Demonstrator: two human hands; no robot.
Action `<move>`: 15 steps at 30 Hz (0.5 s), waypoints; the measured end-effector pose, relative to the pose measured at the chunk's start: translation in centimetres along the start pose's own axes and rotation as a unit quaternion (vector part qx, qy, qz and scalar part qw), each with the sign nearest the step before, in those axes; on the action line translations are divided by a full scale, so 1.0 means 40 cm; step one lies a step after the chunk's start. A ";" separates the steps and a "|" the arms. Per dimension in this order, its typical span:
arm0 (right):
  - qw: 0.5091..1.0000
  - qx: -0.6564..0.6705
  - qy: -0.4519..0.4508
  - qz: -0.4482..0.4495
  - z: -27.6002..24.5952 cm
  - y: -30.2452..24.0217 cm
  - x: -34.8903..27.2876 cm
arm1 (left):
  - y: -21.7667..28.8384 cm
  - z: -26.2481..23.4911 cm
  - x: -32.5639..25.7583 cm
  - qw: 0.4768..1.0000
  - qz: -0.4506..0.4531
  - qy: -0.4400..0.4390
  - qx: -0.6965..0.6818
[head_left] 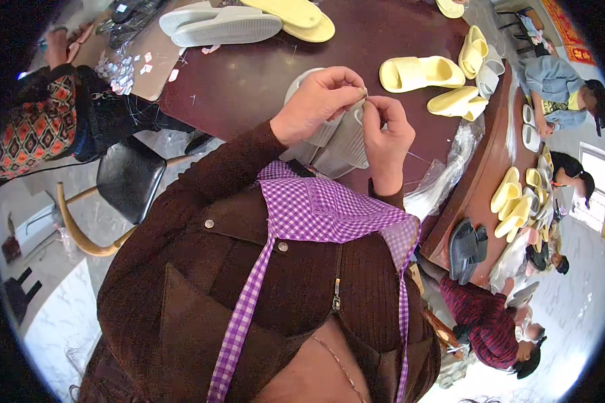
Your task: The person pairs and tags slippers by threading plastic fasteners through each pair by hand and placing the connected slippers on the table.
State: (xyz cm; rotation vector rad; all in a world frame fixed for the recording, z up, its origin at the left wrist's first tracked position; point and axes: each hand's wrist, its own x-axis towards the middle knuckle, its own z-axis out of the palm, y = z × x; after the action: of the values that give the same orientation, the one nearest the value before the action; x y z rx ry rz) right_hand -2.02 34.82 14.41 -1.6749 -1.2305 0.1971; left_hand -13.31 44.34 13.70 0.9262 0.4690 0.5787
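My left hand (323,101) and my right hand (388,134) meet over the table, thumbs and forefingers pinched tip to tip. What lies between the fingertips is too small to make out; a thin pale strand shows beside my right thumb. Beneath both hands is a pair of grey slippers (343,144) with ribbed straps, close to the table's near edge and partly covered by my hands. A purple-and-white checked apron (329,208) bulges out just below them.
On the dark red table (249,87) lie yellow slippers (420,72) at right and grey slippers (228,30) at the far left. A bundle of clear plastic bags (444,178) sits right of my hands. People work at another table; a black chair (131,180) stands left.
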 end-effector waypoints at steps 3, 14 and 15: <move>1.000 0.001 0.000 0.002 0.000 -0.001 -0.002 | -0.005 -0.004 -0.003 1.000 0.002 -0.005 0.011; 1.000 -0.007 -0.002 -0.016 -0.002 0.008 0.006 | -0.001 -0.003 0.003 0.999 0.004 -0.006 0.052; 1.000 -0.010 -0.004 -0.012 -0.003 0.006 0.006 | 0.001 -0.007 0.003 0.998 0.004 -0.011 0.064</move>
State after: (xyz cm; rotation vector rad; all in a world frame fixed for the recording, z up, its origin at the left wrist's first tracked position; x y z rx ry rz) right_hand -1.71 34.95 14.38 -1.6773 -1.2619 0.1770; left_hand -13.41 44.60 13.58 1.0555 0.4861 0.5497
